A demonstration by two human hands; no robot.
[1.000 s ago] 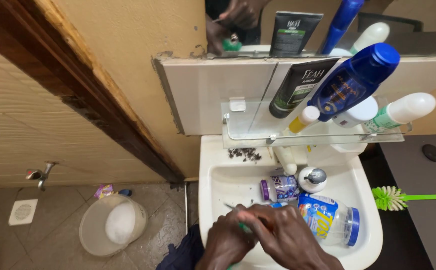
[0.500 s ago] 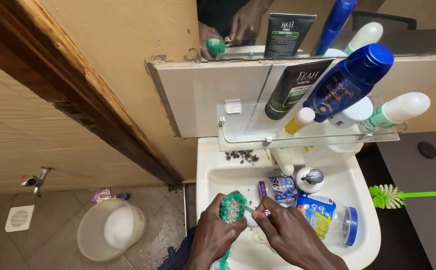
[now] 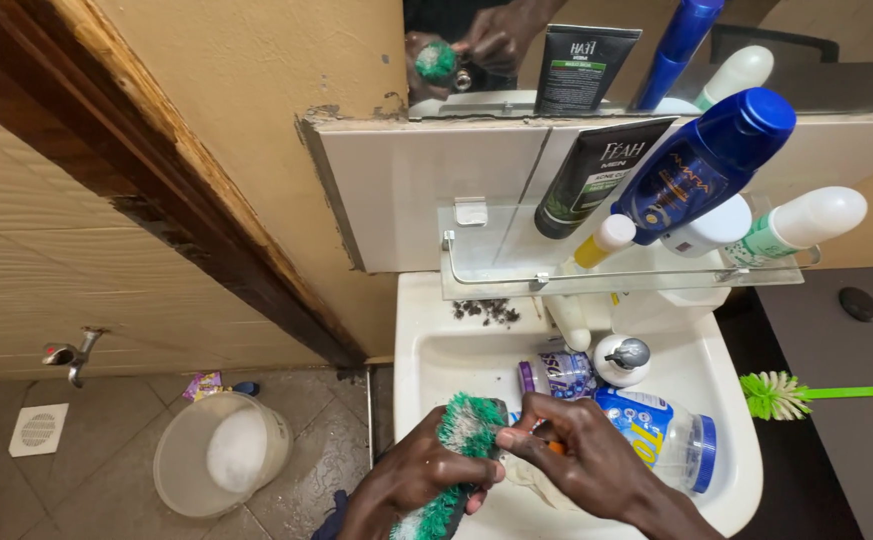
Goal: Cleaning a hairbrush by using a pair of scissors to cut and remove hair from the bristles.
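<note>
- Head view, taking the white sink [image 3: 426, 330] as landmark: over its near half, the left hand [image 3: 418, 478] is curled around a green-and-white scrub brush [image 3: 459, 452], bristles turned up.
- The right hand [image 3: 578, 462] sits just right of the brush, fingertips pinched together at its bristle edge (what they pinch is too small to tell).
- Lying in the sink behind the hands: a clear jar with a blue lid and a blue-yellow label [image 3: 661, 434], a small purple-capped bottle [image 3: 558, 375], and a white pump bottle [image 3: 623, 359].
- Above the sink, a glass shelf [image 3: 486, 275] carries a black tube [image 3: 598, 172], a blue bottle [image 3: 708, 160] and a white-and-green bottle [image 3: 796, 226].
- Right of the sink lies a green-handled brush [image 3: 778, 394].
- Left of the sink, on the floor, a translucent bucket [image 3: 220, 451].
</note>
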